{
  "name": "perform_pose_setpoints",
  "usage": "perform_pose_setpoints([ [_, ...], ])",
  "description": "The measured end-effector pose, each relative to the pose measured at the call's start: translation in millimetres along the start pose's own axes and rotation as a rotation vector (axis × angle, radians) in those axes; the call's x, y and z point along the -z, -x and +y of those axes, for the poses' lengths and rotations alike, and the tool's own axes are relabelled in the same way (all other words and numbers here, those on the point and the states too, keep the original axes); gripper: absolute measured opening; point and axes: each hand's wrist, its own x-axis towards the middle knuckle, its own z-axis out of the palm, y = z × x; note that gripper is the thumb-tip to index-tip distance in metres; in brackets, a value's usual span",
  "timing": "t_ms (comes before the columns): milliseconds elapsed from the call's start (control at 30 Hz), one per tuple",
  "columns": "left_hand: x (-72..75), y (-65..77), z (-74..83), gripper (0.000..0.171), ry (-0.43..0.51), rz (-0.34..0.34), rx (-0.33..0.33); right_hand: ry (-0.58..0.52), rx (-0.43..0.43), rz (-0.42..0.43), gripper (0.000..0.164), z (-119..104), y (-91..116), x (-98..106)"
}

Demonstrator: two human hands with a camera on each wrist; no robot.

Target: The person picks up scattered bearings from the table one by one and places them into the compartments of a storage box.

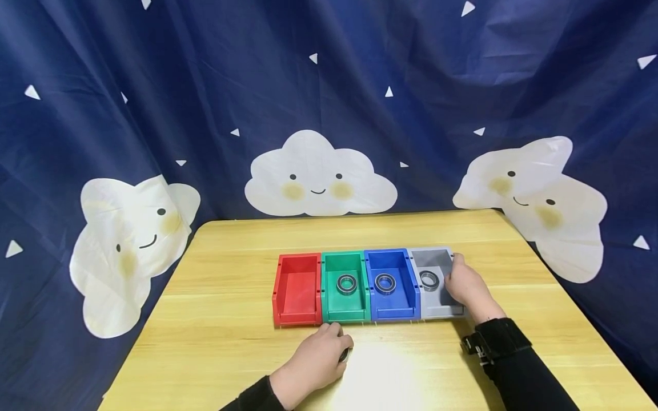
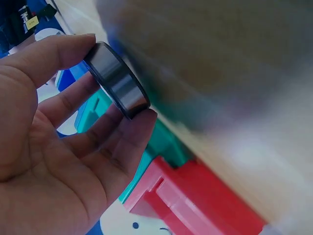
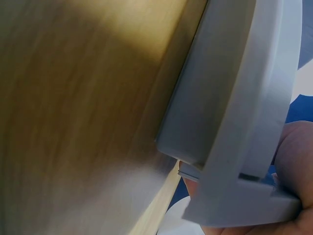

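Note:
My left hand [image 1: 320, 355] pinches a ball bearing [image 2: 117, 79] between thumb and fingertips, just in front of the red bin [image 1: 298, 288] and the green bin [image 1: 345, 258]. With my right hand [image 1: 470, 285] I grip the right side wall of the grey bin [image 3: 249, 107], fingers over its edge. A bearing [image 1: 429, 280] lies inside that grey bin, against its left side. Another bearing [image 1: 346, 283] lies in the green bin, and one more bearing [image 1: 385, 283] in the blue bin [image 1: 393, 314]. The red bin holds nothing.
The bins stand side by side in a row on a wooden table [image 1: 221, 274]. Behind the table hangs a dark blue curtain [image 1: 329, 97] with white clouds and small triangles. A black strap [image 1: 496, 339] is around my right wrist.

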Motion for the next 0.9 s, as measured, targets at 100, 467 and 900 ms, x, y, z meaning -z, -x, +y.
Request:
perform_pose_setpoints([
  [100, 6.1, 2.4, -1.1, 0.021, -0.02, 0.02, -0.015, -0.001, -0.001, 0.002, 0.065, -0.1, -0.3, -0.3],
  [467, 39.0, 8.6, -15.9, 0.029, -0.003, 0.062, -0.012, -0.006, 0.0, 0.006, 0.065, 1.1, 0.7, 0.2],
  [900, 67.1, 11.1, -35.3, 0.032, 0.015, 0.117, 0.068, 0.003, -0.001, 0.007, 0.065, -0.4, 0.6, 0.8],
])
